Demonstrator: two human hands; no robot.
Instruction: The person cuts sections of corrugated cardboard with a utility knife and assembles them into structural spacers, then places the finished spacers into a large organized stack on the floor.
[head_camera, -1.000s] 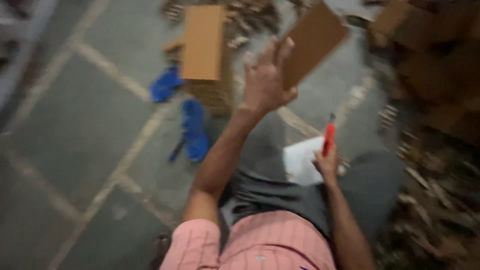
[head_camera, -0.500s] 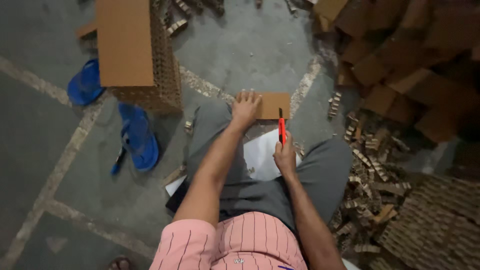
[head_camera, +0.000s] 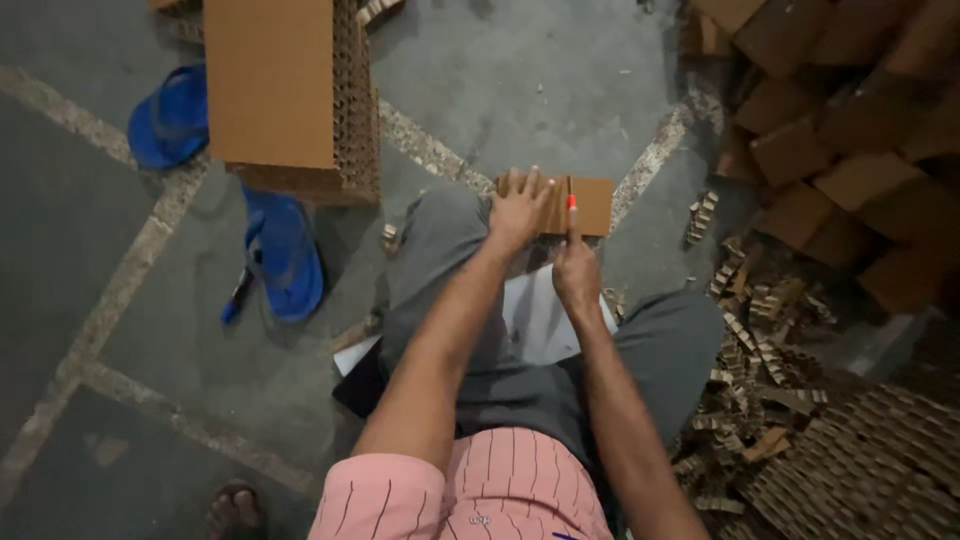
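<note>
A small brown cardboard piece (head_camera: 592, 205) lies flat by my knee. My left hand (head_camera: 520, 207) presses down on its left part with fingers spread. My right hand (head_camera: 577, 268) grips a red-handled cutter (head_camera: 572, 212) whose tip rests on the cardboard, just right of my left fingers. Under my forearms a white sheet (head_camera: 545, 322) rests on my grey trousers.
A tall stack of corrugated cardboard sheets (head_camera: 290, 90) stands at the upper left. Two blue sandals (head_camera: 285, 252) lie on the concrete floor beside it. A heap of cardboard blocks (head_camera: 850, 130) fills the upper right, with cut strips (head_camera: 760, 360) and a honeycomb panel (head_camera: 860, 470) below.
My left hand brought the cardboard piece down from the air and laid it flat by my knee. My right hand moved the red cutter onto it. The view tilted downward.
</note>
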